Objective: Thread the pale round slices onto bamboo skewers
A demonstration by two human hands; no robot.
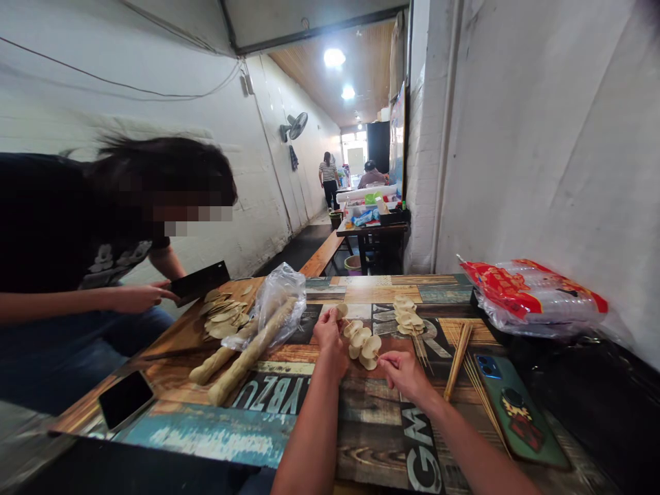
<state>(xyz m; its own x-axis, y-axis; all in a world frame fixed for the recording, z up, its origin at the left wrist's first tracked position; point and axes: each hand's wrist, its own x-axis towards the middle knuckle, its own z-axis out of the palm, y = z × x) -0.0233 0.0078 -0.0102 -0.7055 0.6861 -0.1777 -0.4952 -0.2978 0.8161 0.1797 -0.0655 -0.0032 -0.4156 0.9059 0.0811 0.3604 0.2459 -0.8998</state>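
My left hand (330, 335) pinches a pale round slice (342, 310) at the far end of a thin wooden skewer. Several more slices (362, 342) are threaded along that skewer between my hands. My right hand (403, 371) is closed on the near end of the skewer, just above the patterned table (289, 412). A pile of finished skewers with slices (407, 316) lies just beyond, to the right.
Loose bamboo skewers (458, 357) and a phone in a green case (515, 412) lie at right, beside a red-and-clear packet (531, 295). A plastic bag with long pale rolls (258, 337) sits left. A co-worker's hand holds a cleaver (199, 282) over cut slices (224, 316). A black phone (125, 399) rests near the left edge.
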